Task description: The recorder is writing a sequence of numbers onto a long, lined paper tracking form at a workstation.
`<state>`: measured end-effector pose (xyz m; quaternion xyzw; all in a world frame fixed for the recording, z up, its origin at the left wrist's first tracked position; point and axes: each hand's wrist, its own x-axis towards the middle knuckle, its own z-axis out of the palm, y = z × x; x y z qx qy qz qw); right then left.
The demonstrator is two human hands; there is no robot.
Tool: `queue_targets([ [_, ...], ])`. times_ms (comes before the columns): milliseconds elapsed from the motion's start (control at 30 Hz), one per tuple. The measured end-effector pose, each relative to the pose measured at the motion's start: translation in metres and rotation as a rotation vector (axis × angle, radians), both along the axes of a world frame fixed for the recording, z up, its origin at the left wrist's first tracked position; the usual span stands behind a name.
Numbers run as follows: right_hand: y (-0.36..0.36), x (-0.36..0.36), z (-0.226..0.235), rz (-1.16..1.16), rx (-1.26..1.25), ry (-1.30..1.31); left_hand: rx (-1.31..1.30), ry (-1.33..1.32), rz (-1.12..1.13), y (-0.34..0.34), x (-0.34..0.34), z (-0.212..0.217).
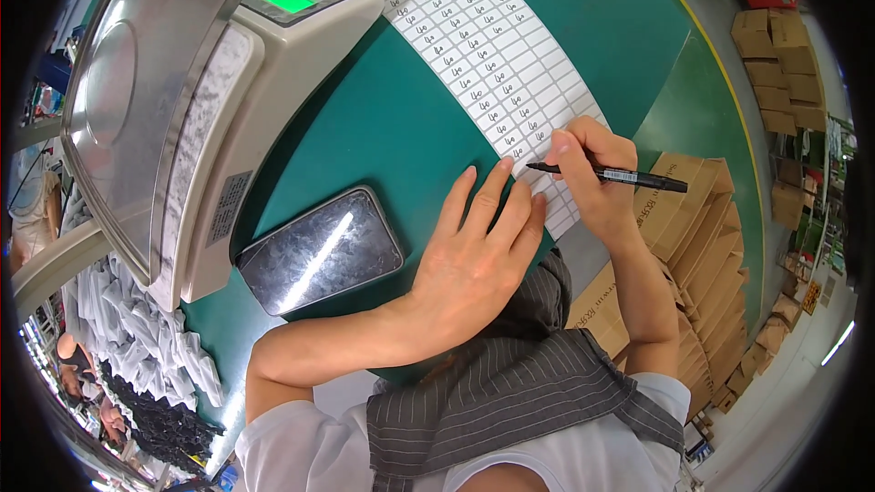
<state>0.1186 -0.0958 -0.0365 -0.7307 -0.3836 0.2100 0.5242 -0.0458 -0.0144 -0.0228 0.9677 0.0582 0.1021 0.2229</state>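
Note:
A long white sheet of labels (497,46) runs from the table's far edge down to its near edge, many of its cells marked by hand in black. My right hand (597,173) grips a black marker pen (643,179), whose tip meets or hovers just over the sheet's lower part; I cannot tell which. Beside it, my left hand (483,246) lies flat with fingers stretched out, the fingertips on the sheet's left edge. Left of that hand a dark smartphone (324,251) rests on the green table (419,141), glare across its screen.
A weighing scale (301,27) with a clear cover and lit green displays stands at the left. White bagged items (137,328) and a black heap (159,415) lie at lower left. Flattened cardboard boxes (702,264) stand right of the table; stacked cartons (779,64) are farther off.

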Motion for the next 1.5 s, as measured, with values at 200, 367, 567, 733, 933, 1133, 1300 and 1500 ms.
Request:
queue_targets([
  [200,0.001,0.000,-0.002,0.002,-0.050,-0.082,0.024,-0.006,-0.008,0.001,0.001,0.001],
  [367,-0.001,0.001,-0.003,0.013,-0.063,-0.098,0.024,-0.006,-0.005,0.001,0.000,0.001],
  [567,0.001,0.000,-0.001,-0.020,0.013,-0.058,0.021,0.002,-0.004,0.001,0.000,0.001],
  [733,-0.002,0.002,0.000,0.014,-0.055,-0.062,0.019,-0.011,0.006,0.001,0.001,0.000],
  [933,0.000,0.002,0.001,0.009,-0.052,-0.071,0.020,-0.011,0.003,0.001,0.001,0.001],
  [1133,0.001,0.000,0.001,0.004,-0.024,-0.060,0.042,-0.002,0.000,0.001,0.000,0.000],
  [1300,-0.001,0.005,0.007,-0.085,0.051,0.118,0.039,-0.006,0.000,0.000,0.001,0.000],
  [1500,-0.009,0.017,-0.001,-0.078,-0.001,0.055,0.031,0.011,-0.004,0.001,0.001,0.003],
])
